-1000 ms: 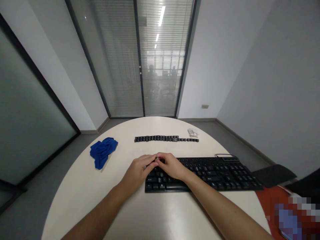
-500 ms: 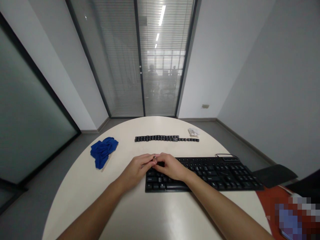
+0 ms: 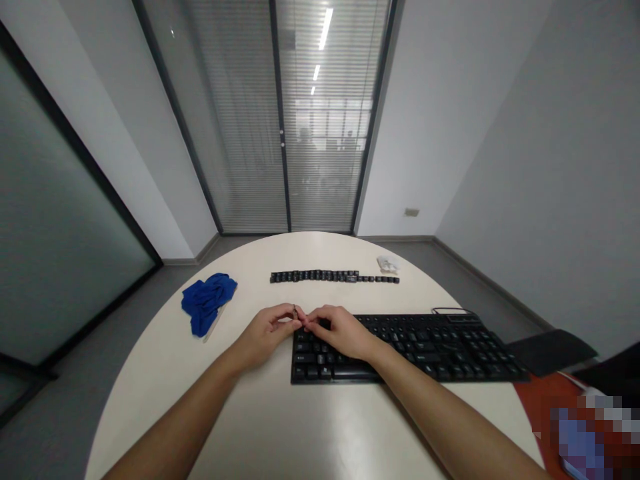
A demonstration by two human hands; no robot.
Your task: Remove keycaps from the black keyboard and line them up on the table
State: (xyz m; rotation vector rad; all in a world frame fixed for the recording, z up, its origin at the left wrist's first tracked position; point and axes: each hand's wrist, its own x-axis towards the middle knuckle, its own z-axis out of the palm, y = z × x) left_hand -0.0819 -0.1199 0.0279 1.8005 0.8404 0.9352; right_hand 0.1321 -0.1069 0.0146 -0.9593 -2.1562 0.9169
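A black keyboard (image 3: 425,347) lies on the round table, its left end in front of me. Over its upper left corner my two hands meet at the fingertips. My left hand (image 3: 267,335) is closed, pinching a small, thin, metal-looking piece (image 3: 295,312) upright between the fingers. My right hand (image 3: 343,331) is closed too, thumb and index finger pressed together beside the left fingertips. Whatever they pinch, if anything, is too small to make out. Beyond the hands, loose black keycaps (image 3: 315,275) form two rows.
To the left, a crumpled blue cloth (image 3: 209,301) lies with a pale flat strip (image 3: 215,325) beside it. Near the far right edge of the pale table (image 3: 280,427) sits a small clear plastic bag (image 3: 388,264). A dark chair part (image 3: 553,351) stands past the right side.
My left hand has moved slightly left with the small metal-looking piece, which now stands farther from the right fingers. The right hand has barely shifted. Keyboard and keycap rows stay as they were.
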